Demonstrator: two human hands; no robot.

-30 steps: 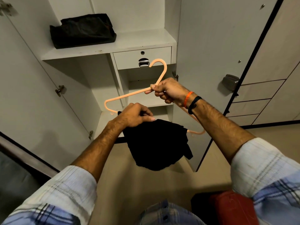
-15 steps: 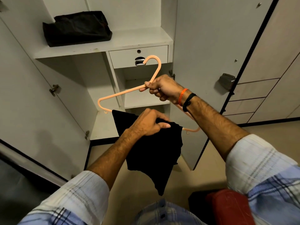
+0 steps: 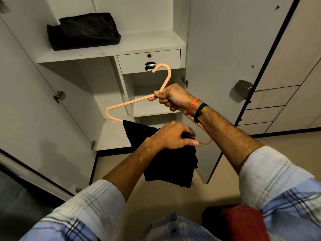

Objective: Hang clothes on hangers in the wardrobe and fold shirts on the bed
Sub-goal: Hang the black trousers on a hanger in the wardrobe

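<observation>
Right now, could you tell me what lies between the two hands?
In the head view, only a stretch of the orange hanger and wardrobe behind it separates the right hand above from the left hand, which grips the black garment.

Matt plastic hanger [image 3: 129,103], soft matt black cloth [image 3: 171,164]

Left hand [image 3: 173,136] slid black garment [image 3: 166,159] rightward along hanger [image 3: 128,103] bar.

The left hand [image 3: 173,136] is blurred, hiding part of the hanger [image 3: 132,102].
</observation>
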